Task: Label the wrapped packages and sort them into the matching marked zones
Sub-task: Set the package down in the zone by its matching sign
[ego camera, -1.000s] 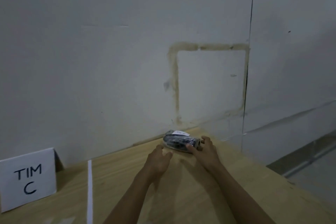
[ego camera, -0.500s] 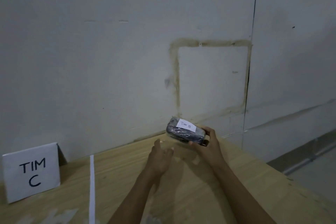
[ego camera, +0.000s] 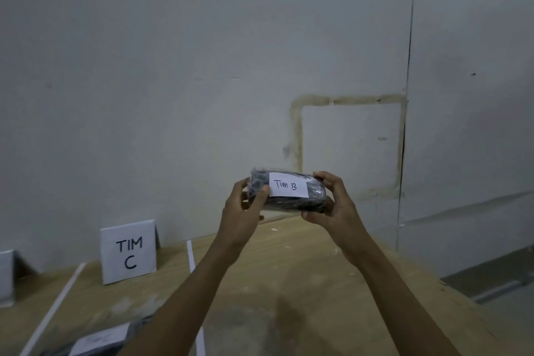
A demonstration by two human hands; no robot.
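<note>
Above the far right part of the wooden table [ego camera: 289, 283], the left hand [ego camera: 242, 211] and right hand [ego camera: 332, 205] each grip one end of the dark wrapped package [ego camera: 315, 195], held clear of the surface, its white label [ego camera: 287, 185] reading "Tim B", with the "TIM C" sign [ego camera: 128, 251] standing far left.

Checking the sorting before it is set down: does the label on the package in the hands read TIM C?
No, the white label on the held package reads Tim B, unlike the TIM C sign.
</note>
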